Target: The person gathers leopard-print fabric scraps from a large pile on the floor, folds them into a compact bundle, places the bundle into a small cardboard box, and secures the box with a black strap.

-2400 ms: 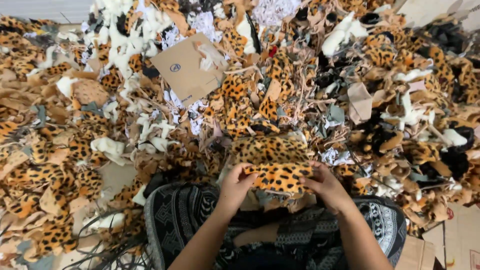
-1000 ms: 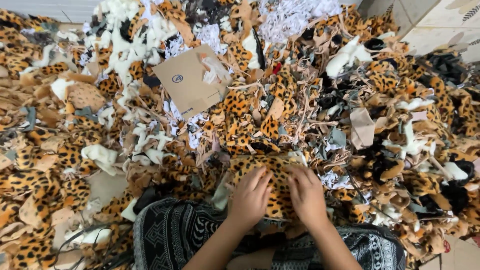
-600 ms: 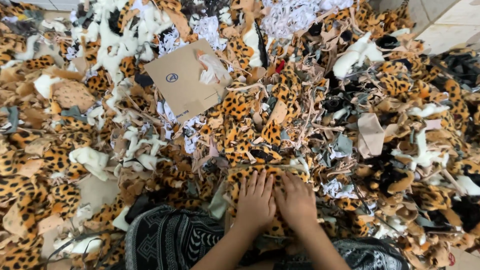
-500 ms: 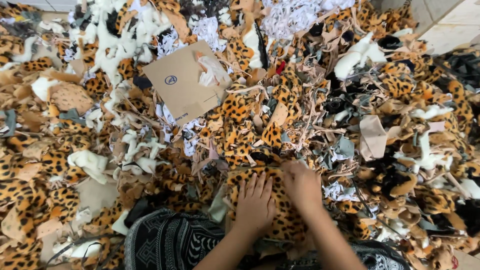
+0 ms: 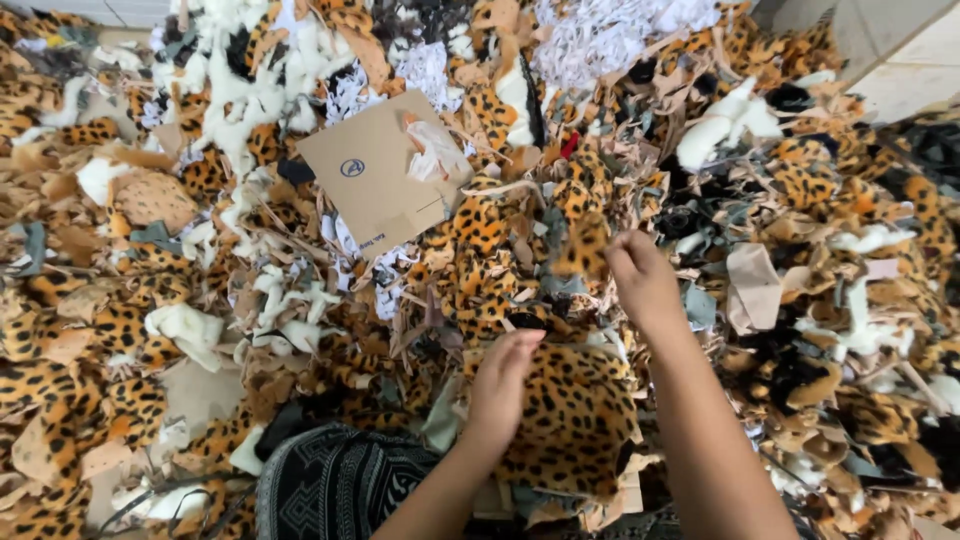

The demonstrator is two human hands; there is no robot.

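Note:
A flat stack of leopard-print fabric pieces lies in front of me on my lap. My left hand rests on its left part, fingers together and pressing down. My right hand is stretched out over the scrap heap beyond the stack, with a small blurred leopard-print scrap at its fingertips; the grip is hard to make out.
All around lies a heap of leopard-print offcuts, white stuffing, shredded paper and tan backing scraps. A brown cardboard sheet lies on the heap further out. A black patterned garment covers my knee at the bottom left.
My right hand has left the stack and reached forward and up to a small scrap on the heap. The left hand stays pressed on the stack.

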